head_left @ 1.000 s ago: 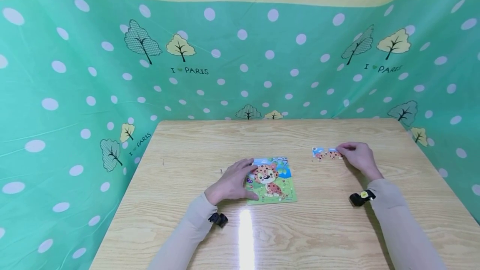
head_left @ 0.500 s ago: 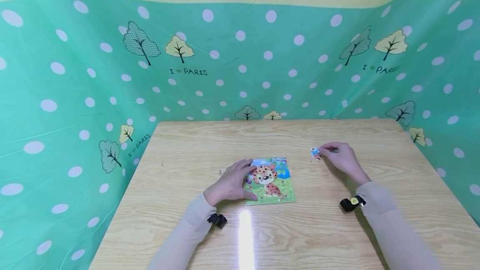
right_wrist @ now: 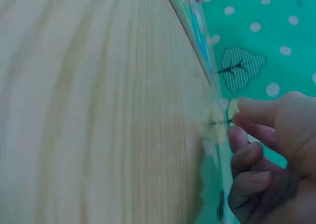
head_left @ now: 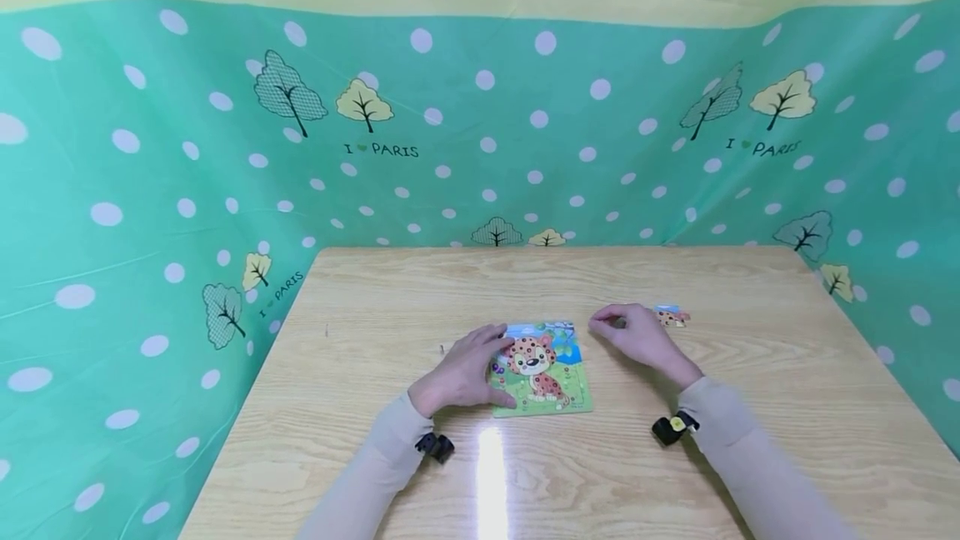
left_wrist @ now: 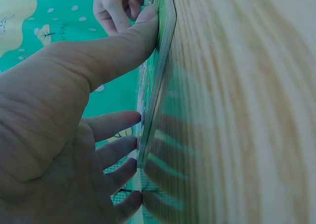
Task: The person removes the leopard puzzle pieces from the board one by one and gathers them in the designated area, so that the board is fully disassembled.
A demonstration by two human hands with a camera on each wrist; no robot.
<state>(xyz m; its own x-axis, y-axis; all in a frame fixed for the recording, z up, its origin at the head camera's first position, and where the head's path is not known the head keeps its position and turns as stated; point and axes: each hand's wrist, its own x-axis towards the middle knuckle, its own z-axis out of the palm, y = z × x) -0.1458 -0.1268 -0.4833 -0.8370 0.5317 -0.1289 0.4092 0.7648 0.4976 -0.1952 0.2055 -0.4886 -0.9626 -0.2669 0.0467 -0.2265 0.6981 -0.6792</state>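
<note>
A square jigsaw puzzle board (head_left: 551,365) with a spotted leopard cub picture lies mid-table. My left hand (head_left: 467,367) rests over its left side, thumb on the near edge and fingers spread along the far left; in the left wrist view the thumb (left_wrist: 123,48) presses the board's edge. Just off the board's upper right corner is my right hand (head_left: 633,333), its thumb and index fingertips brought together in a pinch, other fingers curled in. The jigsaw piece it took up is hidden by the fingers. Behind that hand lies another spotted jigsaw piece (head_left: 672,317).
The wooden table (head_left: 360,407) meets a green dotted cloth (head_left: 450,132) at its back and sides. A tiny dark speck (head_left: 442,349) lies left of the board. A bright light reflection crosses the near tabletop.
My right hand has moved left from the two loose pieces toward the board. The left one of them no longer shows on the table; the right one is uncovered again. My left hand stays put.
</note>
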